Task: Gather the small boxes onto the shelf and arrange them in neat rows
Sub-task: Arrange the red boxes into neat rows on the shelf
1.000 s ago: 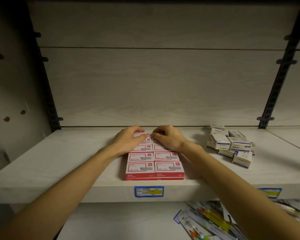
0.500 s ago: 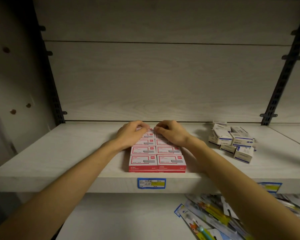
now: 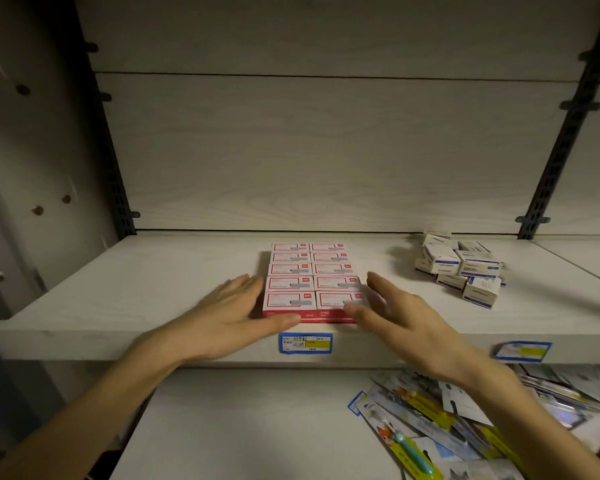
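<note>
The red boxes (image 3: 312, 280) are sitting in two neat rows on the shelf (image 3: 153, 292), near its 6 o'clock edge. The left hand (image 3: 229, 317) and right hand (image 3: 395, 317) are spread flat, hugging the block's sides at 9 and 3 o'clock. Squeezing evenly should be keeping the rows straight.

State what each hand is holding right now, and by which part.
Nothing is gripped. The left hand and right hand, fingers straight, flank the block of red boxes at its front corners; blur hides whether they touch it.
</note>
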`<state>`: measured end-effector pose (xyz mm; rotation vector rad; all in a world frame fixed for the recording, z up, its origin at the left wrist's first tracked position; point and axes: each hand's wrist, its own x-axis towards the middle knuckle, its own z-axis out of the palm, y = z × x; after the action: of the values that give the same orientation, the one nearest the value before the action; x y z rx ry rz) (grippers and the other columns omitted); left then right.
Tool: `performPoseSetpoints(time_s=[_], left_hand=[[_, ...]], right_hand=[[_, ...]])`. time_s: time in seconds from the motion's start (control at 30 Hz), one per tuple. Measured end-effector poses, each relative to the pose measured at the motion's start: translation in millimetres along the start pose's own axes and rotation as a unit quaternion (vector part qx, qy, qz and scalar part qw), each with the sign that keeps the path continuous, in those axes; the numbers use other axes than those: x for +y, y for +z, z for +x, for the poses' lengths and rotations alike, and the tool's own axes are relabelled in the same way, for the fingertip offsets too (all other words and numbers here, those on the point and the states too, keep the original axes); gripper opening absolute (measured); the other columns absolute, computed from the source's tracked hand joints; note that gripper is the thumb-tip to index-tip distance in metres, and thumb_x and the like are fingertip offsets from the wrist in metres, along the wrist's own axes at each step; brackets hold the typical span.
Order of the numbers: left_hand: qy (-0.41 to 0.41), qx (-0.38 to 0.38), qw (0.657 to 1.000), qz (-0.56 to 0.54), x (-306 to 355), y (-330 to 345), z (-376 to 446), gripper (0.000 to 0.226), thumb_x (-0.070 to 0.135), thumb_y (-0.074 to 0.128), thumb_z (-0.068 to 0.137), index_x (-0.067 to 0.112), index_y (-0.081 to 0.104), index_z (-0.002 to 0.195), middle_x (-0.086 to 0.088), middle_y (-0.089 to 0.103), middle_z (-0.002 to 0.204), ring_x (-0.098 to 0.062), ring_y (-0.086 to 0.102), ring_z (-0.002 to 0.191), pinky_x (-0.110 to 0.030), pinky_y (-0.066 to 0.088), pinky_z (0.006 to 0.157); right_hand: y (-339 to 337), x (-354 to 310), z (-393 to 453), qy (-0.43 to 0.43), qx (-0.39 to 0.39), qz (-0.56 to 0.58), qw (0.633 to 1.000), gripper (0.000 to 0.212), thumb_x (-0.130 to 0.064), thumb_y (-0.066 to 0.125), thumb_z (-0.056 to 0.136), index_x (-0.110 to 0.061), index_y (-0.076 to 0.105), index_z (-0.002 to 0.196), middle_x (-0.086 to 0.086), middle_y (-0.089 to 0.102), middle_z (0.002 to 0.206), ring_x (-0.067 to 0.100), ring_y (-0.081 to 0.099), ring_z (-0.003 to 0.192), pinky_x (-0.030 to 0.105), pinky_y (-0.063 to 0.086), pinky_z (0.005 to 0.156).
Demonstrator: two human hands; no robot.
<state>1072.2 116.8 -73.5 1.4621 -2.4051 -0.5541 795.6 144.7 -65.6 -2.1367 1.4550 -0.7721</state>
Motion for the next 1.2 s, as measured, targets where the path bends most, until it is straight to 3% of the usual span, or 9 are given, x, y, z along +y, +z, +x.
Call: performPoseSetpoints(time_s=[0.1, 0.2, 0.37, 0.53, 0.63, 0.77, 0.93, 1.07, 1.2], left_hand=[[-0.067, 0.011, 0.992, 0.109, 4.7, 8.9, 0.7, 0.08, 0.084, 0.022, 0.084, 0.052, 0.006, 0.155, 0.015, 0.016, 0.167, -0.021, 0.007, 0.155, -0.041, 0.005, 0.126], [-0.067, 0.012, 0.991, 0.112, 10.7, 12.6, -0.9, 0.072, 0.075, 0.021, 0.09, 0.051, 0.003, 0.156, 0.016, 0.01, 0.167, -0.017, -0.001, 0.156, -0.039, -0.003, 0.125], [-0.072, 0.01, 0.99, 0.119, 12.3, 14.0, -1.6, 0.067, 0.07, 0.021, 0.096, 0.048, 0.003, 0.157, 0.015, 0.015, 0.167, -0.014, 0.004, 0.155, -0.039, -0.001, 0.124], [-0.072, 0.003, 0.99, 0.118, 13.6, 13.5, -1.9, 0.068, 0.068, 0.023, 0.098, 0.044, 0.007, 0.159, 0.013, 0.022, 0.164, -0.011, 0.013, 0.152, -0.039, 0.003, 0.124], [-0.065, 0.005, 0.991, 0.114, 7.6, 12.4, 0.6, 0.073, 0.073, 0.022, 0.094, 0.043, 0.011, 0.159, 0.013, 0.032, 0.159, -0.009, 0.027, 0.145, -0.039, 0.015, 0.124], [-0.064, 0.035, 0.991, 0.116, 5.3, 13.9, -5.0, 0.078, 0.079, 0.021, 0.089, 0.041, 0.02, 0.157, 0.014, 0.042, 0.15, -0.006, 0.036, 0.136, -0.038, 0.027, 0.119], [-0.081, 0.066, 0.986, 0.126, 10.2, 20.8, -13.7, 0.063, 0.064, 0.023, 0.099, 0.037, 0.023, 0.156, 0.016, 0.039, 0.154, -0.007, 0.03, 0.144, -0.037, 0.014, 0.124], [-0.084, 0.065, 0.985, 0.138, 10.3, 28.8, -10.6, 0.06, 0.059, 0.016, 0.102, 0.037, 0.018, 0.158, 0.014, 0.033, 0.159, -0.009, 0.023, 0.149, -0.039, 0.01, 0.126], [-0.09, 0.063, 0.983, 0.148, 9.5, 29.8, -8.0, 0.061, 0.058, 0.015, 0.103, 0.033, 0.02, 0.158, 0.01, 0.036, 0.157, -0.011, 0.028, 0.147, -0.041, 0.015, 0.125]], right_hand=[[6.6, 1.0, -2.5, 0.002, 0.02, -0.084, 0.996, 0.061, -0.055, 0.051, 0.094, -0.017, 0.041, 0.14, -0.007, 0.059, 0.135, 0.009, 0.058, 0.114, 0.027, 0.048, 0.094], [16.0, 3.1, -2.7, -0.025, 0.034, -0.154, 0.987, 0.043, -0.056, 0.045, 0.098, -0.027, 0.044, 0.129, -0.015, 0.062, 0.122, 0.004, 0.058, 0.097, 0.02, 0.04, 0.083], [27.4, 2.5, -2.4, -0.021, 0.042, -0.118, 0.992, 0.03, -0.049, 0.045, 0.101, -0.028, 0.044, 0.121, -0.013, 0.063, 0.126, 0.007, 0.063, 0.102, 0.031, 0.055, 0.088], [30.7, -2.4, -2.6, -0.002, 0.034, -0.102, 0.994, 0.026, -0.045, 0.045, 0.101, -0.028, 0.043, 0.122, -0.011, 0.062, 0.127, 0.007, 0.061, 0.107, 0.031, 0.053, 0.094], [31.1, -3.8, -1.6, 0.001, 0.03, -0.098, 0.995, 0.023, -0.045, 0.044, 0.102, -0.03, 0.043, 0.119, -0.012, 0.061, 0.128, 0.005, 0.059, 0.11, 0.037, 0.048, 0.103], [32.2, 0.9, -4.5, 0.013, 0.058, -0.069, 0.996, 0.031, -0.055, 0.049, 0.096, -0.034, 0.046, 0.118, -0.016, 0.061, 0.122, 0.005, 0.059, 0.109, 0.039, 0.05, 0.101], [38.8, 1.3, -19.5, 0.018, 0.116, -0.074, 0.99, 0.037, -0.047, 0.05, 0.099, -0.027, 0.048, 0.13, -0.015, 0.062, 0.123, -0.006, 0.049, 0.102, 0.04, 0.036, 0.114], [55.8, -0.1, -22.1, 0.008, 0.155, -0.1, 0.983, 0.029, -0.046, 0.043, 0.101, -0.032, 0.047, 0.125, -0.018, 0.062, 0.124, 0.0, 0.057, 0.115, 0.04, 0.023, 0.122], [61.1, -3.4, -21.3, 0.012, 0.177, -0.106, 0.978, 0.02, -0.044, 0.041, 0.101, -0.032, 0.047, 0.116, -0.017, 0.065, 0.118, 0.001, 0.058, 0.113, 0.039, 0.021, 0.121]])
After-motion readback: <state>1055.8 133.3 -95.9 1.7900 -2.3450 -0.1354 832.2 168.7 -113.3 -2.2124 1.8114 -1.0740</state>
